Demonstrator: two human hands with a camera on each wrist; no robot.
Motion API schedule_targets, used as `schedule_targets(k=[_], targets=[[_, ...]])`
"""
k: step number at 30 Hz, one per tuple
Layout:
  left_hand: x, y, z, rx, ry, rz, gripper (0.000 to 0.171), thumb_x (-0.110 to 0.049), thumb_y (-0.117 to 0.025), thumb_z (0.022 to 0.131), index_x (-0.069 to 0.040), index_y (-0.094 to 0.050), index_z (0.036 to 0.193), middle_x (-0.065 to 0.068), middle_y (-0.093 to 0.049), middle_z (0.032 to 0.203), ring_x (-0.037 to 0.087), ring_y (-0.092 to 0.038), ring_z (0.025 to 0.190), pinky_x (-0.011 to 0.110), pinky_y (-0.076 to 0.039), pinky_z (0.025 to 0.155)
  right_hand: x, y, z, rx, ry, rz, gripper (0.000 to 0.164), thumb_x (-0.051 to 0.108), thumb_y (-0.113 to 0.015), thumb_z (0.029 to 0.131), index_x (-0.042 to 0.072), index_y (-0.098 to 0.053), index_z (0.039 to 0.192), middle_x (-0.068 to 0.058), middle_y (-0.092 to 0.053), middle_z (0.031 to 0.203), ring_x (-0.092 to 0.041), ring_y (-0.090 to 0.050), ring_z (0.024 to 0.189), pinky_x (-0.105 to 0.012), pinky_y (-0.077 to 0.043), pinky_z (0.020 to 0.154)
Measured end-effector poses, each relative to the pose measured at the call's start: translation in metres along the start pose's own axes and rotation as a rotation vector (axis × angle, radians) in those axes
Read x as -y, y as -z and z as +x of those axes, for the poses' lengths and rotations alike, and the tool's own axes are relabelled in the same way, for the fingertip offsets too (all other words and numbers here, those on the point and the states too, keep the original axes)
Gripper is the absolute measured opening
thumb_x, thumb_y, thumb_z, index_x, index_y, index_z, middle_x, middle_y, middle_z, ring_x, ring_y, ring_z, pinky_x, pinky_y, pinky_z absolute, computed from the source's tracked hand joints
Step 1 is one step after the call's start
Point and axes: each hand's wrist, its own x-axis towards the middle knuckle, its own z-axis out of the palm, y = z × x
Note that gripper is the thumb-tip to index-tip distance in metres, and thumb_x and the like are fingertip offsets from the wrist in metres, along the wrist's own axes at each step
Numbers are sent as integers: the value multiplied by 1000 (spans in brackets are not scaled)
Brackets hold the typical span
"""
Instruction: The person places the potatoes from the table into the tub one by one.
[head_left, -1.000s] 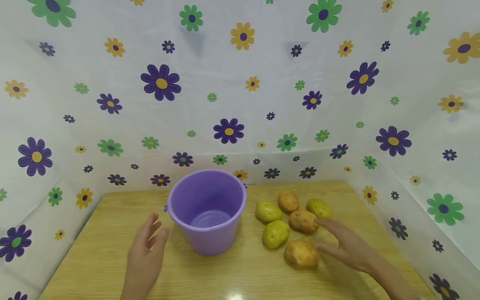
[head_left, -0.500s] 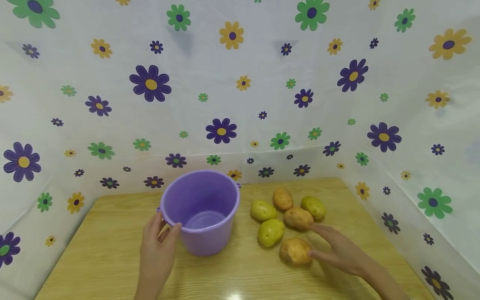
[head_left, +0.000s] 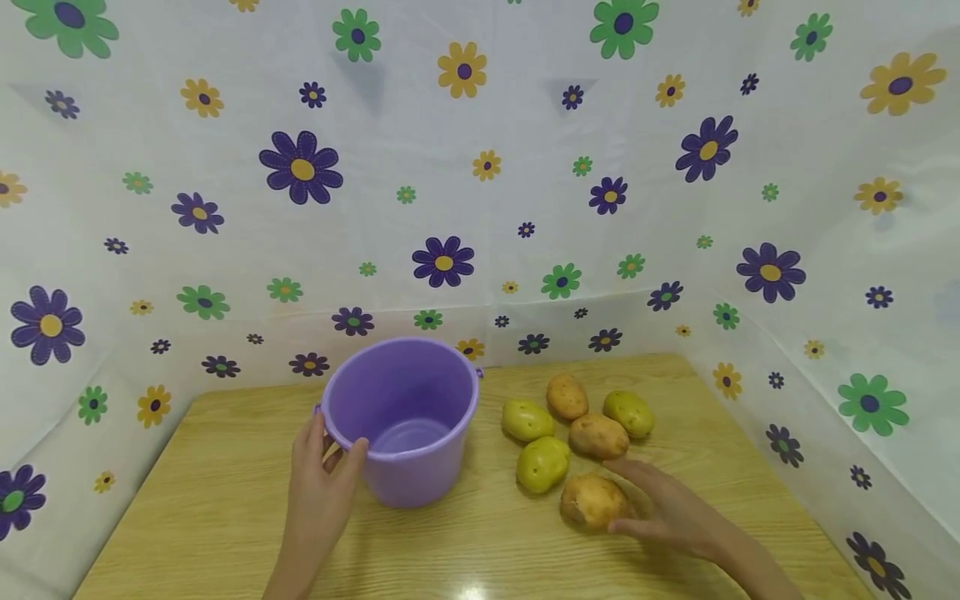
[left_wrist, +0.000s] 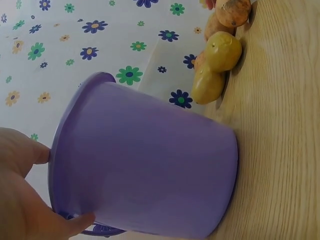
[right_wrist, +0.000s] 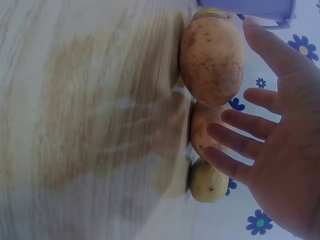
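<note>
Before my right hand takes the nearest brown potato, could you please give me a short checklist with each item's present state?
1. Bucket upright on the table: ok.
2. Left hand at the bucket's rim: ok, thumb and fingers are on it.
3. Nearest brown potato apart from the other potatoes: ok, bare wood shows between them in the head view.
4. Right hand gripping that potato: not ok, its fingers are spread beside it.
5. Right thumb touching the potato: cannot tell.
6. Potato's underside sound: cannot tell, it is hidden.
</note>
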Motion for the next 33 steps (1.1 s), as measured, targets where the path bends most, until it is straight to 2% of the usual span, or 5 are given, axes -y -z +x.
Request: schedule_targets(k=[3, 7, 16, 23, 33], targets=[[3, 2, 4, 30, -21, -38, 77, -1, -63, 101, 0, -18, 164, 28, -20, 161, 42, -41, 141, 11, -46, 104, -1, -3, 0, 2, 33, -16, 78, 46, -82, 87, -3, -57, 141, -22, -59, 141, -47, -56, 127, -69, -49, 103], [6, 4, 10, 62, -19, -49, 77, -2, -61, 102, -1, -15, 164, 28, -18, 163, 43, -40, 142, 10, -46, 103, 0, -6, -1, 9, 53, -28, 77, 45, -82, 88, -3, -56, 142, -21, -60, 141, -44, -57, 126, -66, -51, 103], [7, 11, 18, 112, 28, 27, 80, -11, -60, 105, -1, -8, 164, 26, -14, 166, 43, -35, 147, 14, -41, 109, 0, -9, -1, 10, 72, -40, 72, 38, -83, 88, -2, -57, 142, -18, -61, 139, -41, -59, 125, -61, -54, 102], [7, 13, 22, 131, -10, 67, 77, -15, -61, 106, -1, -13, 164, 26, -16, 165, 43, -36, 146, 18, -43, 109, 0, -13, -1, -12, 116, -62, 68, 31, -85, 87, 0, -57, 141, -12, -64, 135, -35, -62, 122, -53, -58, 100], [8, 16, 26, 179, -37, 84, 76, -14, -58, 107, -4, -11, 165, 26, -14, 166, 45, -32, 148, 25, -41, 112, 0, -17, -1, -6, 94, -29, 66, 28, -85, 88, -1, -57, 141, -15, -63, 136, -37, -62, 122, -52, -58, 101]])
